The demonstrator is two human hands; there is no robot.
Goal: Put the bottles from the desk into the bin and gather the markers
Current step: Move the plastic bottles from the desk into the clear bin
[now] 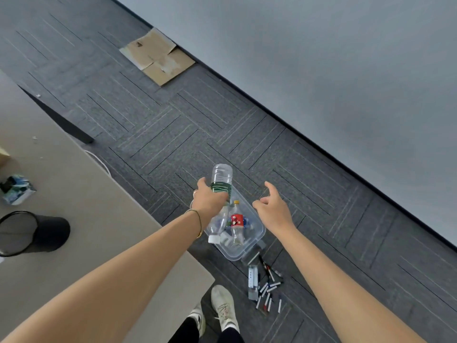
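My left hand [209, 198] grips a clear plastic bottle with a green label [221, 177], held cap-down above the clear plastic bin [257, 237] on the carpet. Inside the bin lie several bottles, among them a red-labelled one with a yellow cap [237, 222]. Just right of the bin hovers my right hand [273, 207], fingers loosely spread and holding nothing. Several markers [268, 288] are scattered on the floor below the bin, near a white box [251, 278].
The beige desk [81, 194] fills the left side, with a black mesh cup [32, 232] lying on its side and a small blue-green box [16, 189]. Flattened cardboard [157, 55] lies on the carpet by the wall. My shoes [223, 308] stand near the desk corner.
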